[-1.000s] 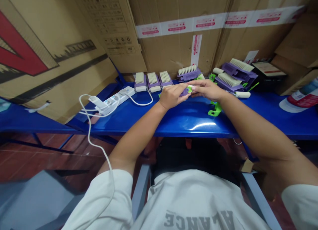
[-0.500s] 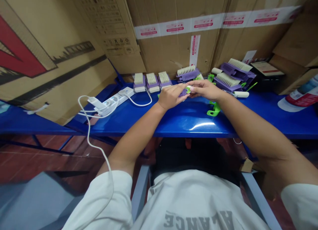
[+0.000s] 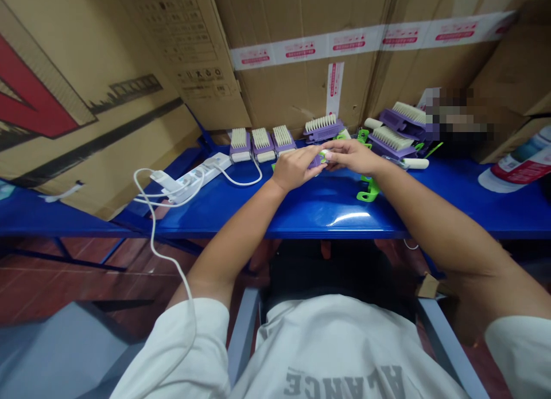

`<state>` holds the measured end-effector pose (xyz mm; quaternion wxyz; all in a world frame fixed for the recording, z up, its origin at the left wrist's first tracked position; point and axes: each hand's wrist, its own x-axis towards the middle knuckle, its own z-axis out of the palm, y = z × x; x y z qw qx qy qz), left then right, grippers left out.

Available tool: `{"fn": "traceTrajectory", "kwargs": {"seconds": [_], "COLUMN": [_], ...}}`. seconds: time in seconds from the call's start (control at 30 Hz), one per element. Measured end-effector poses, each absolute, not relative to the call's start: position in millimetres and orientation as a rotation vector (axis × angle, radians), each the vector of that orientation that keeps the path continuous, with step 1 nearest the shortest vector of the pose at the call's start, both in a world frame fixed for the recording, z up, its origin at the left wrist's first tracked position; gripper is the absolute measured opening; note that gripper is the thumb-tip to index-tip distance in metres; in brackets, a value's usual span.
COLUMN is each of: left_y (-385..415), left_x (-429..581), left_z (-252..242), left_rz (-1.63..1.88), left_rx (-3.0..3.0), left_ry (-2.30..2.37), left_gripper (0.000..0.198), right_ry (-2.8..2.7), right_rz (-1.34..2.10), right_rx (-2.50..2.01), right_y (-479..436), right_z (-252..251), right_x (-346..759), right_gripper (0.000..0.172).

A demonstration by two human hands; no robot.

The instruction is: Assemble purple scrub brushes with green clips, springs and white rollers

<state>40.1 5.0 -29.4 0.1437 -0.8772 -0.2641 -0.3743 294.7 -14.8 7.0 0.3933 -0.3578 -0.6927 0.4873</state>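
Above the middle of the blue table, both hands meet on a purple brush [image 3: 317, 160] with a green-and-white part at its end. My left hand [image 3: 293, 168] is wrapped over the brush, hiding most of it. From the other side, the bent fingers of my right hand [image 3: 352, 156] close on the green-and-white end. Just beyond my hands, another purple brush with cream bristles [image 3: 322, 128] lies near the cardboard. Bright green plastic pieces [image 3: 368, 191] sit by my right wrist.
Three purple brushes [image 3: 260, 144] stand in a row at the back left, beside a white power strip [image 3: 196, 178] with a looping cable. More brushes [image 3: 392, 142] are piled at the back right. A white bottle [image 3: 510, 172] lies tilted farther right. Cardboard [image 3: 297, 89] walls the rear.
My hands keep nearly the same hold on the brush. The whole view has shifted very slightly.
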Motion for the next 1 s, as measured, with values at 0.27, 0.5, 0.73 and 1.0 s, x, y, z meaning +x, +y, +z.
{"fn": "traceTrajectory", "kwargs": {"seconds": [0.27, 0.5, 0.73, 1.0], "left_y": [2, 16, 31, 41], "left_x": [37, 24, 12, 9], "left_z": [-17, -14, -14, -17], "left_rz": [-1.223, -1.401, -1.813, -1.973], "left_rx": [-2.518, -2.496, -2.408, -2.354], "left_ry": [-1.221, -1.415, -1.39, -1.412], "left_gripper": [0.059, 0.07, 0.078, 0.083], "right_ry": [-1.778, -1.788, -1.797, -2.259], "right_rz": [1.193, 1.137, 0.852, 0.249], "right_rx": [-0.906, -0.883, -0.965, -1.156], "right_y": [-14, -13, -7, -3], "right_z": [4, 4, 4, 1], "right_x": [295, 295, 306, 317], "right_gripper": [0.086, 0.095, 0.073, 0.075]}}
